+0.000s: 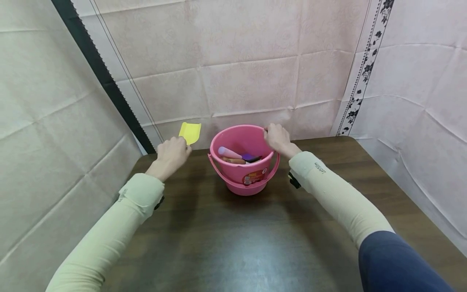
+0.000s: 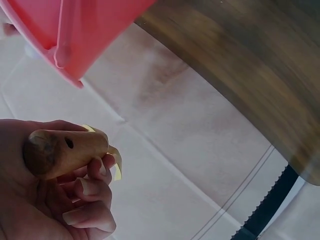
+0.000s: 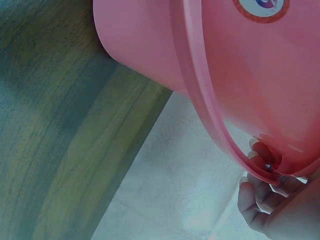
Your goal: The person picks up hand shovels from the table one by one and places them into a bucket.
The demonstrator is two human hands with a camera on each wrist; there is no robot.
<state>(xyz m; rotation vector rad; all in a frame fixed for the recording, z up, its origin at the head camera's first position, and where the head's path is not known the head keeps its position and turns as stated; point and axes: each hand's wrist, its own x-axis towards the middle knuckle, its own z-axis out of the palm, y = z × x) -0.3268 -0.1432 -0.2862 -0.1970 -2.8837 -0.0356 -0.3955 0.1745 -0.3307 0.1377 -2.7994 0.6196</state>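
A pink bucket (image 1: 238, 170) with a label on its front stands near the far edge of the table, its carrying handle hanging down at the front. The rim on its right side is gripped by my right hand (image 1: 278, 139); in the right wrist view those fingers curl by the handle joint. To the left of the bucket, my left hand (image 1: 170, 156) holds a small hand shovel by its wooden handle (image 2: 70, 152). The shovel's yellow blade (image 1: 190, 133) points up and away. Inside the bucket lie a tool with a lavender handle (image 1: 229, 152) and a brown wooden handle (image 1: 234, 161), their lower parts hidden.
The dark wooden table (image 1: 233, 239) carries the bucket. Pale patterned cloth (image 1: 251, 81) hangs behind the table and at both sides. A dark serrated strip (image 1: 106, 77) runs down the cloth at left, a floral band (image 1: 365, 73) at right.
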